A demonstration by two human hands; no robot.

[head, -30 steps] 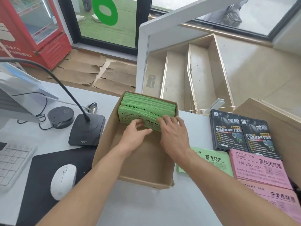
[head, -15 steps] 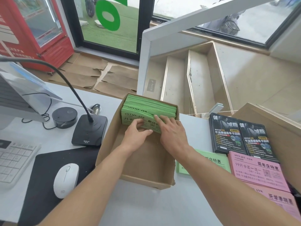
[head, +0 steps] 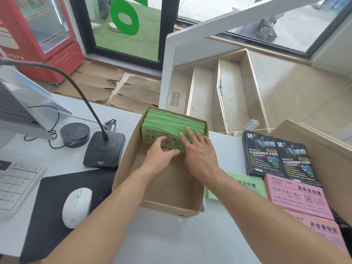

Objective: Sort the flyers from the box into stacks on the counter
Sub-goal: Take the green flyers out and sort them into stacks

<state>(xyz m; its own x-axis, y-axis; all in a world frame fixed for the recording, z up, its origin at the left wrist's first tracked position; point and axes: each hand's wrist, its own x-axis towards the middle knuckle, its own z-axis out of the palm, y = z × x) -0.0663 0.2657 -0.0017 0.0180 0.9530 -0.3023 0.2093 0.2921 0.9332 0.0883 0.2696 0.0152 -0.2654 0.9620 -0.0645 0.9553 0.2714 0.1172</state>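
Observation:
An open cardboard box (head: 129, 168) stands on the white counter (head: 152, 241). A thick bundle of green flyers (head: 171, 122) leans against its far wall. My left hand (head: 160, 155) pinches the front green flyer at its lower edge, thumb in front. My right hand (head: 200, 149) lies on the bundle's right part with straight fingers over the tops of the flyers. To the right of the box lie a green stack (head: 245, 185), two black stacks (head: 276, 155) and two pink stacks (head: 297, 199).
A desk microphone (head: 103, 149), a round black puck (head: 74, 134), a white mouse (head: 77, 206) on a black pad and a keyboard (head: 17, 181) lie left of the box. Another brown box (head: 323, 153) stands at the far right. Stairs drop beyond the counter.
The hands keep working at the front of the green bundle; my right fingers have slid a little further over the flyers' tops. The view has shifted slightly.

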